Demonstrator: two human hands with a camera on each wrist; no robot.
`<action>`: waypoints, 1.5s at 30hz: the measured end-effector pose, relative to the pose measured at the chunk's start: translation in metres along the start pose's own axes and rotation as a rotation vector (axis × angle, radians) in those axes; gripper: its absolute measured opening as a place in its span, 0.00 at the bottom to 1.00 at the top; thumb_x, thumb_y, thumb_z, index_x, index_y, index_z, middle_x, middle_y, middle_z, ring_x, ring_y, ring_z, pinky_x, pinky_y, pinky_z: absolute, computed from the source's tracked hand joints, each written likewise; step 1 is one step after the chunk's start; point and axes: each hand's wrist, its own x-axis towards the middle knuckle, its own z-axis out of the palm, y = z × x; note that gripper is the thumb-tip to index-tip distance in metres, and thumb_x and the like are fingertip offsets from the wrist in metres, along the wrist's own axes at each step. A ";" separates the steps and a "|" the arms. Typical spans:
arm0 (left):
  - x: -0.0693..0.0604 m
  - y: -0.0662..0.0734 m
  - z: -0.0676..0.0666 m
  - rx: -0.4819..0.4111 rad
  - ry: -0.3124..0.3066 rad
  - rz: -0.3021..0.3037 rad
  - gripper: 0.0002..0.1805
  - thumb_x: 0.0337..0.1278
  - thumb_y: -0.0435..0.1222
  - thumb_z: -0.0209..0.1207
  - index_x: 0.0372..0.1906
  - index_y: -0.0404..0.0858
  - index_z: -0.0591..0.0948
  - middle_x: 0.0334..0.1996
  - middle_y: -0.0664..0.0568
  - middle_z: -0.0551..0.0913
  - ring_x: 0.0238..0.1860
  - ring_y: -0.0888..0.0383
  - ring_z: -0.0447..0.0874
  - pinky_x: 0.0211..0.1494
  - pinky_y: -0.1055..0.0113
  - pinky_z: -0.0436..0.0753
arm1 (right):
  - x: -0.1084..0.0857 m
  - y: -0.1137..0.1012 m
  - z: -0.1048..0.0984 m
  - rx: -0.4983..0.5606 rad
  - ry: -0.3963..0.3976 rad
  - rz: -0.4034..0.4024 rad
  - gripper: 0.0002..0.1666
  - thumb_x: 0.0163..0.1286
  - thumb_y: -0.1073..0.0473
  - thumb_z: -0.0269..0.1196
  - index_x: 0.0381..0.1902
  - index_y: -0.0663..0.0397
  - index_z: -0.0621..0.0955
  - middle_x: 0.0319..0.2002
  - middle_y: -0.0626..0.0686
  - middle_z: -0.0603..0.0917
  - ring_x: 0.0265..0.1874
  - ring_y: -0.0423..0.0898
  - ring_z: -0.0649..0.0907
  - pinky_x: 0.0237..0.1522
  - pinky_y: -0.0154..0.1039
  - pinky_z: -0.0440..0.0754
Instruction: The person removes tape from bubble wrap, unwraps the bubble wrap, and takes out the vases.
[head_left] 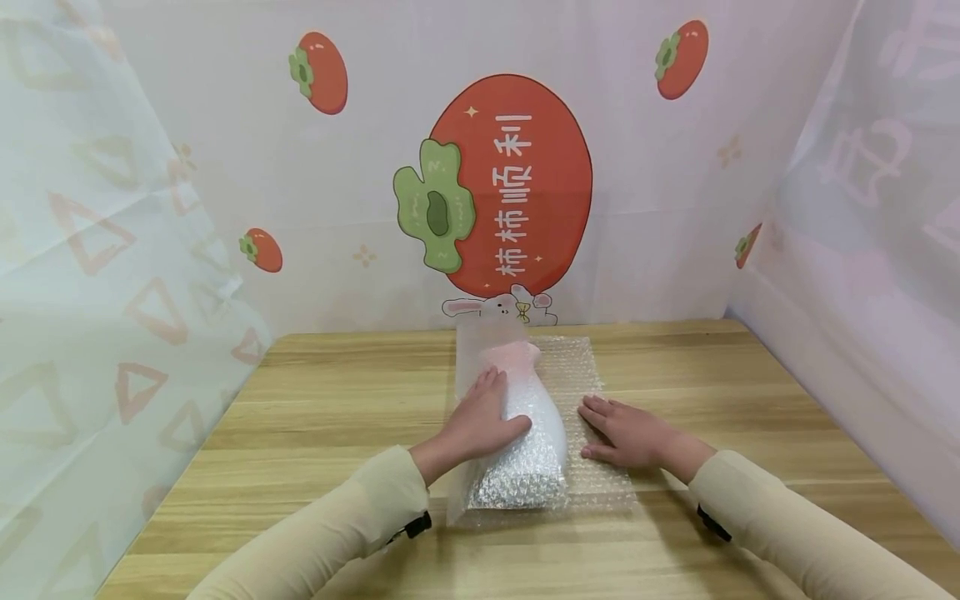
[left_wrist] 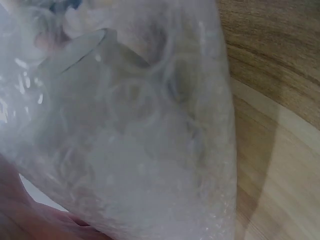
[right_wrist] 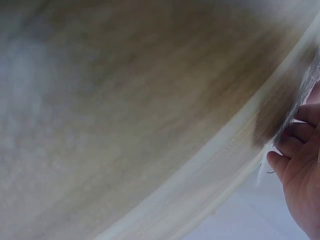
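A vase (head_left: pixel 551 417), pink at its neck and white below, lies on its side on a sheet of bubble wrap (head_left: pixel 600 479). A layer of the wrap covers its left part and its base. My left hand (head_left: pixel 483 422) rests on the covered vase, fingers stretched toward the neck and thumb apart. On the wrap's right part lies my right hand (head_left: pixel 628 431), its fingers extended beside the vase without touching it. Wrap (left_wrist: pixel 150 185) fills much of the left wrist view and hides most of the left hand (left_wrist: pixel 37 220). The right hand (right_wrist: pixel 302 165) shows at the right wrist view's edge.
A wood-grain tabletop (head_left: pixel 322 417) extends around the wrap. Behind it hangs a white cloth (head_left: pixel 360 167) printed with persimmons, and further cloth sheets (head_left: pixel 862 250) stand along both sides. Dark straps (head_left: pixel 712 523) cross the sleeves near the wrists.
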 end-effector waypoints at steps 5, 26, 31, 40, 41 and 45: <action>0.001 0.003 0.004 0.010 0.011 -0.021 0.52 0.58 0.60 0.55 0.73 0.27 0.54 0.74 0.37 0.51 0.75 0.47 0.42 0.74 0.54 0.48 | -0.001 0.000 0.000 -0.002 -0.004 0.007 0.46 0.71 0.34 0.52 0.70 0.67 0.65 0.70 0.68 0.62 0.66 0.66 0.65 0.64 0.57 0.64; 0.002 0.005 0.012 0.002 0.039 -0.064 0.59 0.48 0.64 0.62 0.74 0.28 0.54 0.75 0.39 0.50 0.75 0.46 0.44 0.73 0.52 0.49 | -0.002 0.002 0.003 0.015 -0.009 0.016 0.47 0.71 0.34 0.52 0.70 0.67 0.65 0.70 0.68 0.62 0.67 0.65 0.64 0.64 0.58 0.63; 0.002 0.003 0.012 -0.012 0.064 -0.050 0.57 0.48 0.61 0.63 0.73 0.27 0.55 0.74 0.38 0.52 0.75 0.46 0.45 0.73 0.53 0.49 | 0.000 0.002 0.003 0.001 0.003 0.005 0.47 0.71 0.33 0.52 0.69 0.67 0.65 0.69 0.68 0.62 0.67 0.64 0.64 0.64 0.58 0.64; -0.001 -0.006 0.009 -0.040 0.092 -0.033 0.56 0.48 0.59 0.64 0.72 0.27 0.57 0.73 0.36 0.54 0.74 0.44 0.47 0.73 0.52 0.52 | 0.000 0.001 0.001 0.001 0.002 0.007 0.46 0.71 0.34 0.52 0.69 0.68 0.66 0.69 0.68 0.62 0.67 0.64 0.64 0.64 0.57 0.64; -0.002 -0.007 0.008 -0.047 0.095 -0.028 0.55 0.48 0.59 0.64 0.72 0.27 0.57 0.73 0.36 0.55 0.74 0.44 0.48 0.72 0.52 0.53 | 0.000 0.001 0.002 -0.001 0.005 0.005 0.46 0.71 0.34 0.53 0.69 0.68 0.66 0.69 0.69 0.62 0.67 0.65 0.64 0.64 0.57 0.64; -0.003 -0.014 0.007 -0.069 0.103 -0.007 0.54 0.48 0.57 0.64 0.72 0.26 0.58 0.72 0.35 0.57 0.73 0.42 0.50 0.72 0.50 0.54 | 0.000 0.002 0.002 0.004 0.009 0.000 0.46 0.71 0.35 0.53 0.69 0.69 0.66 0.69 0.69 0.63 0.67 0.65 0.64 0.64 0.58 0.64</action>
